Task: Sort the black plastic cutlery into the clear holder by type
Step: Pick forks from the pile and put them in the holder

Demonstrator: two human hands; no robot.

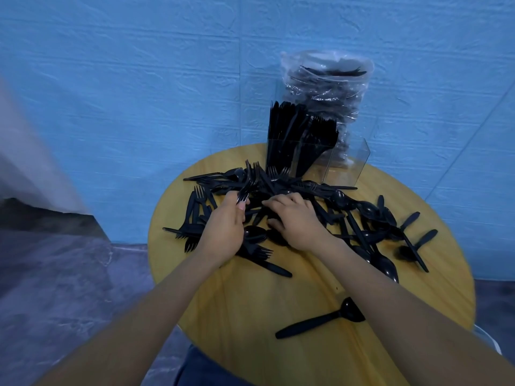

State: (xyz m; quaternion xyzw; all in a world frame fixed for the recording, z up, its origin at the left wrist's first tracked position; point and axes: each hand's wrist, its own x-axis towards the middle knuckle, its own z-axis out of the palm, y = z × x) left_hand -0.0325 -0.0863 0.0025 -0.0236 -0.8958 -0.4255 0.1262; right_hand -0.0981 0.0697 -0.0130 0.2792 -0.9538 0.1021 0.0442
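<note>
Nearest the lens, one black spoon [320,320] lies alone on the round yellow table [250,316], well short of both hands and off to the right of them; up ahead the left hand [227,227] pinches a small bunch of forks [249,181] by the handles, thumb and fingers curled tight round them, tines up and tilting away; just right of that grip the right hand [296,221] lies palm down on the cutlery pile [348,218], fingers bent into the tangle, though whether it has caught hold of a piece I cannot tell; beyond both hands stands the clear holder [312,160], black utensils upright in its left compartments, and behind it a clear bag [328,87] of more cutlery against the blue wall [139,79]
</note>
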